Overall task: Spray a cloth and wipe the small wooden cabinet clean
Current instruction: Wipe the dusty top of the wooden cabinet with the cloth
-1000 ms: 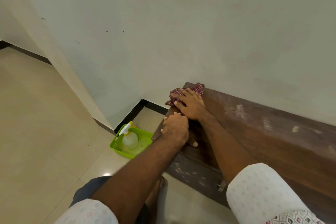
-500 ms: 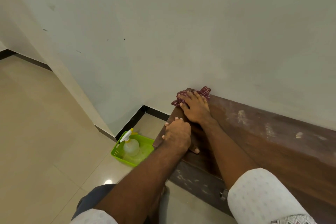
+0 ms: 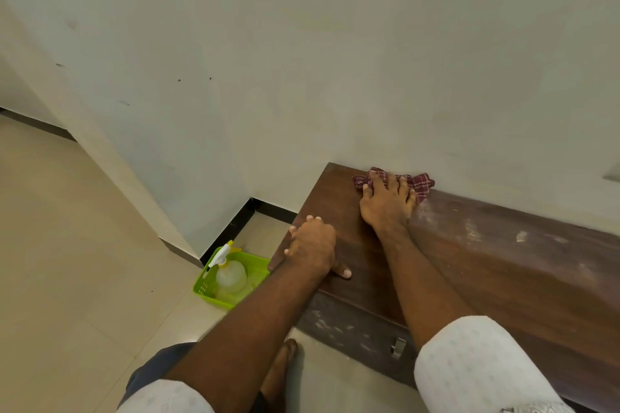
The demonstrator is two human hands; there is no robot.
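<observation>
The low dark wooden cabinet (image 3: 476,265) stands against the white wall, its top smeared with pale dust toward the right. A maroon checked cloth (image 3: 421,182) lies on the top at the back edge, against the wall. My right hand (image 3: 387,204) presses flat on the cloth with fingers spread. My left hand (image 3: 313,246) grips the cabinet's left front corner, thumb on the top surface. A clear spray bottle (image 3: 229,273) with a white and yellow trigger stands in a green basket on the floor, left of the cabinet.
The green plastic basket (image 3: 204,288) sits on the beige tiled floor in the wall corner. A metal latch (image 3: 397,347) sticks out of the cabinet's front. My bare foot (image 3: 280,369) rests on the floor below the cabinet.
My right hand has slid the cloth to the right along the back edge of the cabinet top. My left hand has stayed on the corner.
</observation>
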